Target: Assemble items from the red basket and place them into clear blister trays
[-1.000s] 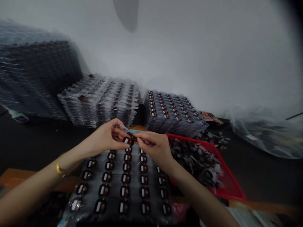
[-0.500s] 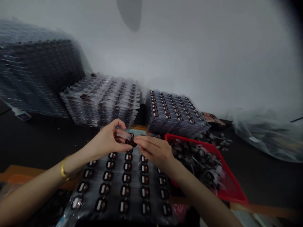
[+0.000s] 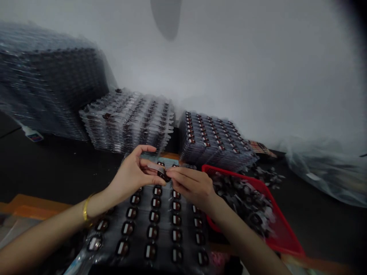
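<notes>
A small dark piece with a translucent strip (image 3: 162,172) is held between both hands above the tray, too small to name more closely. My left hand (image 3: 134,172) pinches its strip side between thumb and fingers, the index finger raised off it. From the other side, the fingertips of my right hand (image 3: 193,186) close on its dark end. Beneath them lies a clear plastic tray (image 3: 164,244) with rows of dark rounded-square pieces (image 3: 152,232), each with a white and brown face. My forearms and hands cover part of the tray.
A red basket (image 3: 286,233) of loose dark and clear parts stands at the right. Behind are stacked filled trays (image 3: 213,133), another tray stack (image 3: 129,122) and a tall wrapped stack (image 3: 51,88). A clear plastic bag (image 3: 323,172) lies far right; a white bottle (image 3: 33,134) lies left.
The whole view has shifted slightly, so things appear a little farther right. Both hands stay on the small dark piece, and my left index finger has straightened.
</notes>
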Action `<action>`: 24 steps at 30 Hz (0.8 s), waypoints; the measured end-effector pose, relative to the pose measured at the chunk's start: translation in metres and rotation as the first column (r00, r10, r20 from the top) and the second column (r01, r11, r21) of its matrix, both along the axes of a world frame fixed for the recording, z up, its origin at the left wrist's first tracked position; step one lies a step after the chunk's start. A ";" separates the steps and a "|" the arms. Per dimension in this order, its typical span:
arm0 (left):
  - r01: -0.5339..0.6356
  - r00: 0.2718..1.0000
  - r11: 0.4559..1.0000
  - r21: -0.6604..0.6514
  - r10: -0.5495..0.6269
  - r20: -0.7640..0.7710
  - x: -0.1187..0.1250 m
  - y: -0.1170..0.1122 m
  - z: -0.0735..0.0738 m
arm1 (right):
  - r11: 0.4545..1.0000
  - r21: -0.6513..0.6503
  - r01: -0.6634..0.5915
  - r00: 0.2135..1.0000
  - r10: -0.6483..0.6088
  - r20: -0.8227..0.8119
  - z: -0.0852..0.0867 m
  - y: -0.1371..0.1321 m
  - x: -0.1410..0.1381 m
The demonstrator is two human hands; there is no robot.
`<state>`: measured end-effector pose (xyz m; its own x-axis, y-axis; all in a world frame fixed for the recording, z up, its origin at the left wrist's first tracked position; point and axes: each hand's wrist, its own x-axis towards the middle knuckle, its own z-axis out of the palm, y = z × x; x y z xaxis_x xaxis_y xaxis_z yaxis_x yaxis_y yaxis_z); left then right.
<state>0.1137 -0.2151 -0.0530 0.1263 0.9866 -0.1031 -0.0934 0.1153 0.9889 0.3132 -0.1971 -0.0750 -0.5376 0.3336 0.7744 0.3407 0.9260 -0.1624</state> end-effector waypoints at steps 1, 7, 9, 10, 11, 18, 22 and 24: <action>-0.037 0.999 0.999 0.011 0.036 0.029 0.002 -0.002 -0.001 | 1.000 -0.004 0.014 1.000 -0.014 -0.016 -0.001 -0.001 -0.001; -0.139 0.984 0.986 0.095 0.127 0.124 0.010 -0.010 0.000 | 0.999 0.019 0.050 0.995 -0.048 -0.091 0.000 -0.005 -0.005; -0.153 0.982 0.981 0.122 0.138 0.125 0.012 -0.011 0.000 | 0.998 0.037 0.053 0.995 -0.049 -0.089 0.002 -0.006 -0.005; -0.158 0.982 0.979 0.131 0.141 0.128 0.013 -0.011 -0.001 | 0.997 0.046 0.063 0.994 -0.059 -0.096 0.002 -0.006 -0.005; -0.161 0.981 0.977 0.137 0.143 0.132 0.013 -0.011 -0.001 | 0.996 0.051 0.080 0.991 -0.074 -0.108 0.002 -0.006 -0.005; -0.181 0.972 0.973 0.141 0.154 0.178 0.017 -0.010 -0.007 | 0.979 0.117 0.167 0.981 -0.154 -0.116 -0.008 -0.006 -0.002; -0.184 0.967 0.974 0.133 0.155 0.201 0.017 -0.011 -0.007 | 0.962 0.191 0.197 0.980 -0.185 -0.080 -0.013 -0.006 0.004; -0.180 0.965 0.977 0.118 0.152 0.214 0.017 -0.010 -0.006 | 0.954 0.217 0.207 0.978 -0.199 -0.060 -0.012 -0.005 0.004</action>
<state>0.1303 -0.2248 -0.0591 -0.0357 0.9984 0.0437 -0.3002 -0.0524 0.9525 0.3171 -0.2026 -0.0872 -0.4463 0.2510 0.8590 0.5227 0.8522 0.0225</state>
